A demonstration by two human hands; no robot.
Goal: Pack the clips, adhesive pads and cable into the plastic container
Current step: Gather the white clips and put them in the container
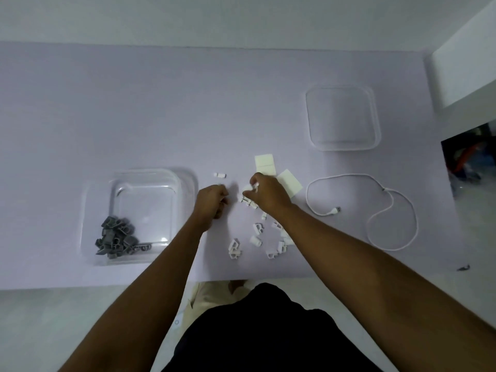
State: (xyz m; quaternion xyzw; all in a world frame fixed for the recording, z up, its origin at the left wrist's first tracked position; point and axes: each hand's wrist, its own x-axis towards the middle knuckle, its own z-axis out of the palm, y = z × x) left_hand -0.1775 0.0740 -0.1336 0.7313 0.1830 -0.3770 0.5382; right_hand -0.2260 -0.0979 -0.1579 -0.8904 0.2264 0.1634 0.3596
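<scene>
A clear plastic container (150, 181) sits at the left, with several grey clips (115, 238) heaped in its near left corner. Small white clips (257, 232) lie scattered in the middle of the table, one more white clip (220, 175) apart at the back. My left hand (210, 204) is curled closed just right of the container; what it holds is hidden. My right hand (265, 193) pinches white clips above the pile. Pale adhesive pads (265, 164) lie behind my right hand. A white cable (386, 210) lies looped at the right.
The container's clear lid (343, 119) lies at the back right. The table's near edge runs just in front of my body. A white wall corner and a dark opening stand at the far right. A small dark scrap (463, 268) lies near the right edge.
</scene>
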